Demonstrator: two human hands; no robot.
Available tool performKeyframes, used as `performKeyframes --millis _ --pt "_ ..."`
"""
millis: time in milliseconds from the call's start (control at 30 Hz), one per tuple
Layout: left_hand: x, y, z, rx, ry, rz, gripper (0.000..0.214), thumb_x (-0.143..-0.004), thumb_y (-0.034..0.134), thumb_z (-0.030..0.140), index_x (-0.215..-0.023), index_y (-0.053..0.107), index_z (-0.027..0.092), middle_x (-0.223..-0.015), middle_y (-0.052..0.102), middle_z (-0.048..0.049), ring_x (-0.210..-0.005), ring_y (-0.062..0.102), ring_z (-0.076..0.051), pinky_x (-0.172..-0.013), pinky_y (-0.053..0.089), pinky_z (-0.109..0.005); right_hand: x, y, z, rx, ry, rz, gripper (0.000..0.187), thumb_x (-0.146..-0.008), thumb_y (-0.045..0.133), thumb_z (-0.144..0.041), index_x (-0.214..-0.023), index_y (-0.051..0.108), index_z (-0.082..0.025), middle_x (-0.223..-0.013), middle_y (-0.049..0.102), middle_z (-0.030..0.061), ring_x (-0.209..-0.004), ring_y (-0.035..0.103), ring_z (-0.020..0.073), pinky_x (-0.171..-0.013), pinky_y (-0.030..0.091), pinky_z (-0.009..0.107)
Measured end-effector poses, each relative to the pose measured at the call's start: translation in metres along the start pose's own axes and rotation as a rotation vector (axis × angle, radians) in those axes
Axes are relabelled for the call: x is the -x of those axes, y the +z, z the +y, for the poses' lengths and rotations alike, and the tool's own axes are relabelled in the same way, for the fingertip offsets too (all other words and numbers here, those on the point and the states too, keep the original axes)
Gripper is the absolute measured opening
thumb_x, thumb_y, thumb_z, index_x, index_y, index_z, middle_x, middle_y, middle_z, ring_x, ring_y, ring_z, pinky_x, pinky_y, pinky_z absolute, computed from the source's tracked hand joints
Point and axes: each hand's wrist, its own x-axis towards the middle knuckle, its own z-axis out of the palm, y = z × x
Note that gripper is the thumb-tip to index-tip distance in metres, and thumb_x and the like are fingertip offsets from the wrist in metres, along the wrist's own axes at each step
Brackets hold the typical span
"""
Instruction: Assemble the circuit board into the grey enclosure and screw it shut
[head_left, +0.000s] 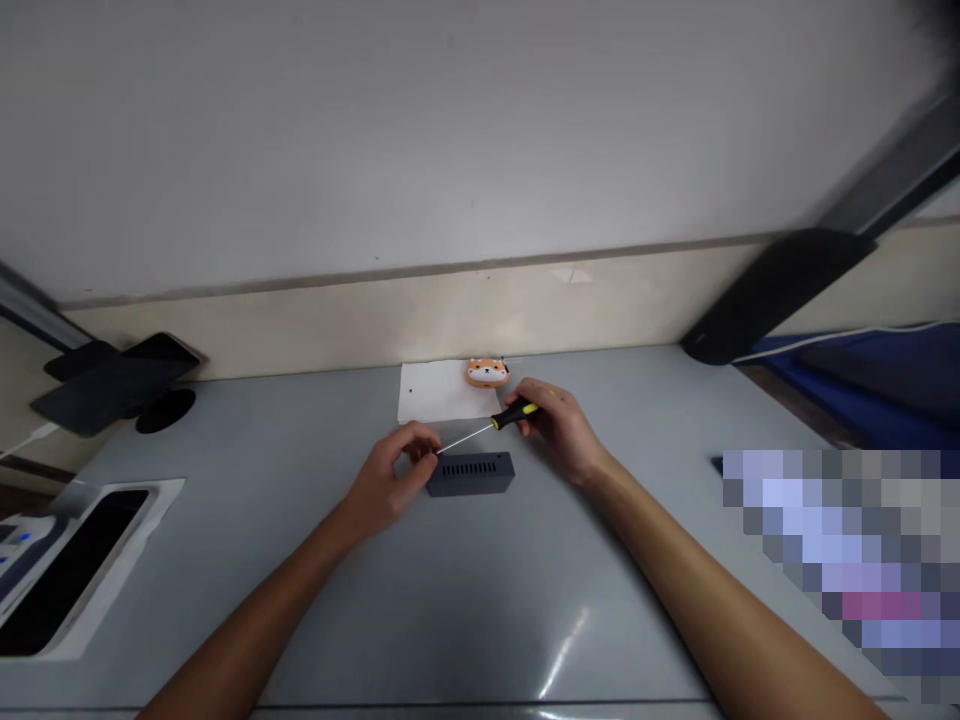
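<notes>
A small dark box with a row of vent slots (472, 472) lies on the grey table (465, 600). My right hand (559, 428) is closed round the black and yellow handle of a screwdriver (495, 423). The thin shaft slants down and left, and its tip ends at the fingers of my left hand (394, 478). That hand is pinched at the box's left end, touching both the tip and the box; whatever it pinches is too small to make out.
A white paper sheet (435, 392) lies behind the box with a small orange animal figure (487, 372) on its far edge. A phone on a stand (120, 385) is far left, a white tray (67, 570) near left, a black lamp arm (772, 290) right.
</notes>
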Motion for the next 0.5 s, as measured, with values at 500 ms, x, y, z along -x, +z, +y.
performKeyframes --millis 500 --pt "-0.005 -0.009 -0.003 0.091 -0.062 -0.059 0.011 -0.09 0.054 0.026 -0.081 0.057 0.019 -0.083 0.057 -0.0009 -0.081 0.052 -0.016 -0.076 0.039 -0.029 -0.007 0.038 0.035 0.421 -0.31 0.031 0.03 -0.094 0.064 -0.044 -0.117 0.07 -0.027 -0.123 0.073 0.007 -0.112 0.066 0.0264 -0.092 0.05 0.04"
